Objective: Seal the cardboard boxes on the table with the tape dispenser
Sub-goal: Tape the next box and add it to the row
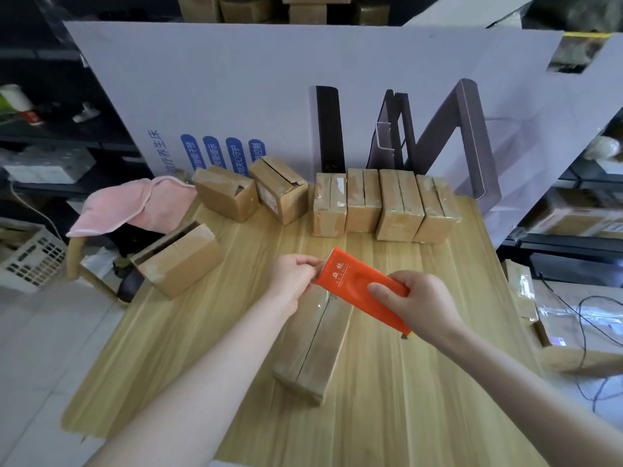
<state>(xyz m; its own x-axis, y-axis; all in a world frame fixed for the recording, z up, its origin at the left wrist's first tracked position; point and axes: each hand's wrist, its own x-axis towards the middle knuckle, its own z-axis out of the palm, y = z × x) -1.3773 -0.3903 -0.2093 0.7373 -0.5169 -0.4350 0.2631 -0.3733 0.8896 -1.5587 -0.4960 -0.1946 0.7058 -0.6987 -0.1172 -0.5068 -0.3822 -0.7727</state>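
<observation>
Over a closed box (312, 352), right hand (423, 306) grips dispenser (350, 281), left hand (292, 275) seemingly pinches it

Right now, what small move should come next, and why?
Probably lower the tape dispenser onto the far end of the box: the left hand pinches its front edge, the right hand grips it above the box, whose seam looks untaped.

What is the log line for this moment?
right hand: grips orange tape dispenser | left hand: pinches its far end | brown cardboard box: underneath

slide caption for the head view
Left hand and right hand hold orange tape dispenser over a cardboard box
</observation>
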